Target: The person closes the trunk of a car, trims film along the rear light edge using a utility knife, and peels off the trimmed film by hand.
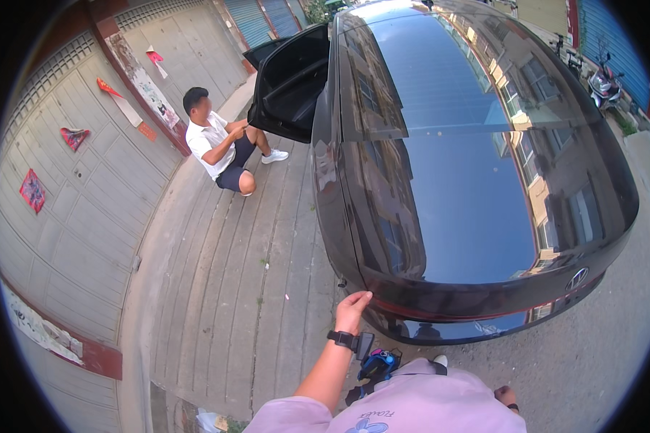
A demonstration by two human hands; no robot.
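A glossy dark car (446,209), seen from the rear, fills the right half of the head view, with a side door (282,90) standing open. My left hand (355,307) reaches to its rear left corner, thumb and fingers pinched at the edge; whatever they grip, if anything, is too small to make out. A black band and dark device sit at that wrist. My right hand (506,397) hangs low at my right side, fingers curled, their inner side hidden. A black-and-blue bag (375,364) is low by my body.
A person (213,141) in a white shirt crouches by the open door, hands at its lower edge. Metal doors (79,202) line the paved walkway (217,281) on the left. A scooter (608,88) stands beyond the car at right. Some litter lies near the lower edge.
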